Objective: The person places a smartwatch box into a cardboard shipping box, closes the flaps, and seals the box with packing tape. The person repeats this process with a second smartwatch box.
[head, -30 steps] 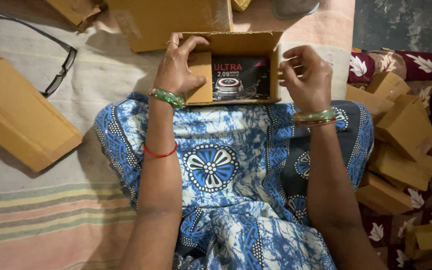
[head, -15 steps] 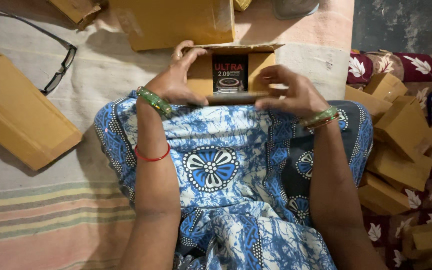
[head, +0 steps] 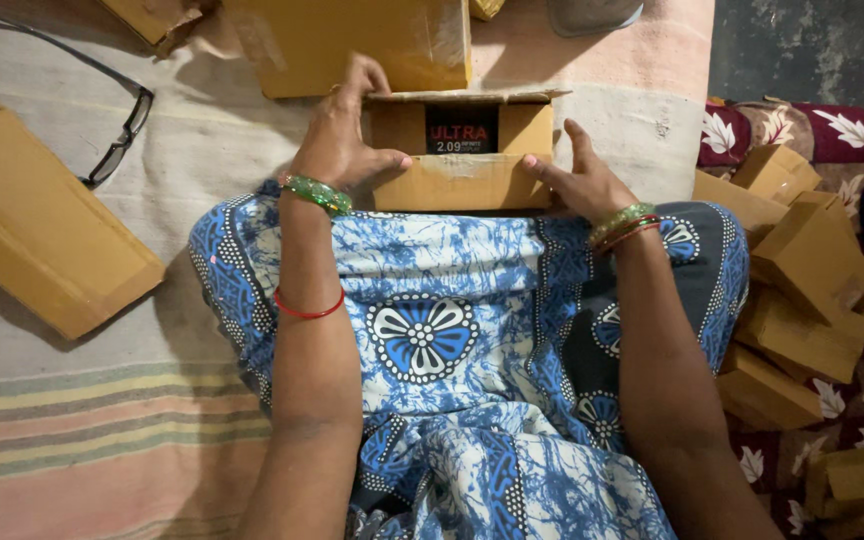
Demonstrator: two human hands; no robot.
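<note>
2 hands fold a small cardboard box [head: 462, 165] shut at the edge of the lap.

Left hand [head: 337, 140] and right hand [head: 582, 180] clasp its sides, thumbs pressing the near flap; it looks light, stiff-walled and crushable, best gripped at the corners.

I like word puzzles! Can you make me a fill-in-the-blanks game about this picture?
1. Both hands hold a small ____ box.
2. The left hand and right hand each wear ____ bangles at the wrist.
3. A pair of ____ lies on the mat, left of the box.
4. The dress is white and ____.

Missing words: cardboard; green; glasses; blue
</note>
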